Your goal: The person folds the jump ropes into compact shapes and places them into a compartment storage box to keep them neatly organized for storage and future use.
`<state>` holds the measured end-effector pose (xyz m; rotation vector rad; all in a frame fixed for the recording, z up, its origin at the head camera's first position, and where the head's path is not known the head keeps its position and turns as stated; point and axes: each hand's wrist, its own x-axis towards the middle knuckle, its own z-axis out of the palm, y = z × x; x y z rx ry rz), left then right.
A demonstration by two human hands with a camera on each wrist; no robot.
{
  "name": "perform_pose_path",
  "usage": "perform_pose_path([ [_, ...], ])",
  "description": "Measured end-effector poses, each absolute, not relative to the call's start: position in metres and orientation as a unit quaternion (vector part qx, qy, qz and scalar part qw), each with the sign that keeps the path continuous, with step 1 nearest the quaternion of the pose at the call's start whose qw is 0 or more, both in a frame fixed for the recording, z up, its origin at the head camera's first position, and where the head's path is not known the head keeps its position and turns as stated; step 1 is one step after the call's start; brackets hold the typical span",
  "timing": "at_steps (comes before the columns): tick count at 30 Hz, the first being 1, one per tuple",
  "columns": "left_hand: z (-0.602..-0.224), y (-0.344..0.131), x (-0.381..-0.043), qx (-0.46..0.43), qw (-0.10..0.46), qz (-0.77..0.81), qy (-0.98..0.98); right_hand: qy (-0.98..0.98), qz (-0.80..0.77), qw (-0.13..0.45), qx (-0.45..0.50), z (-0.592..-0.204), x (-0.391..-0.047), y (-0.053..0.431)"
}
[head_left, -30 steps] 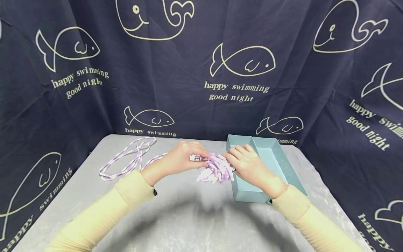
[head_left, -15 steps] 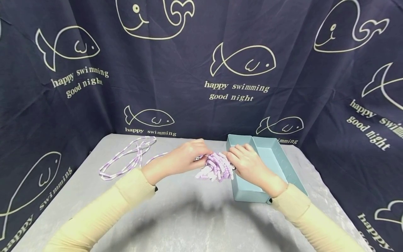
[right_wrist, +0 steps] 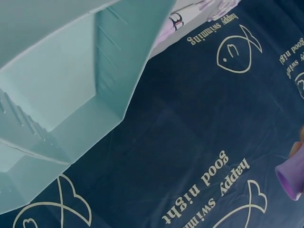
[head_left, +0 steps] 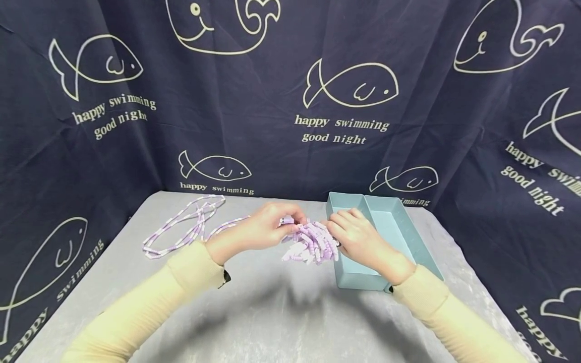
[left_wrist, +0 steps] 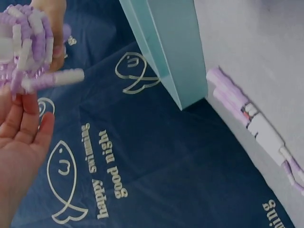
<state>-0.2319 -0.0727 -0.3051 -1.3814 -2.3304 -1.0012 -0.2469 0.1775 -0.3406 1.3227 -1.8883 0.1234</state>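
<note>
A bundled jump rope of lilac and white beads point(head_left: 313, 242) hangs between my two hands above the table. My left hand point(head_left: 265, 224) pinches its left side with thumb and fingers; in the left wrist view a short beaded piece point(left_wrist: 59, 78) sticks out above those fingers. My right hand point(head_left: 356, 237) grips the bundle's right side, near the box. A purple handle end point(right_wrist: 290, 173) shows by the right fingers in the right wrist view. Another handle point(left_wrist: 261, 130), purple and white with a printed face, lies on the table beyond my left hand.
A pale blue-green divided box point(head_left: 415, 237) stands under and behind my right hand. Loops of a second lilac and white rope point(head_left: 156, 254) lie at the table's left. A dark blue fish-print cloth point(head_left: 272, 101) walls the grey table point(head_left: 254, 317) behind and at the sides.
My left fingers shift slightly at the bundle's left side, lifting and opening a gap where the far handle shows again. The right hand keeps its place on the bundle.
</note>
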Motion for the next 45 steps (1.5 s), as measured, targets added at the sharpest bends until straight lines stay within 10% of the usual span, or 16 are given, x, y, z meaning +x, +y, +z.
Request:
perform_pose_path([
  [24,-0.308,-0.061,-0.235,-0.46,0.003,-0.454,-0.763,-0.75,0.054,0.399,0.525,-0.34,-0.247,0.178],
  [30,-0.32,-0.057,-0.237,-0.393,0.065,-0.544,-0.738,-0.749,0.065,0.413,0.514,-0.343,-0.248,0.182],
  [39,-0.33,-0.057,-0.236,-0.495,0.31,-0.453,-0.674,-0.753,0.089,0.426,0.493,-0.338,-0.25,0.187],
  [45,-0.325,-0.057,-0.234,-0.466,0.244,-0.465,-0.712,-0.742,0.082,0.444,0.496,-0.332,-0.25,0.188],
])
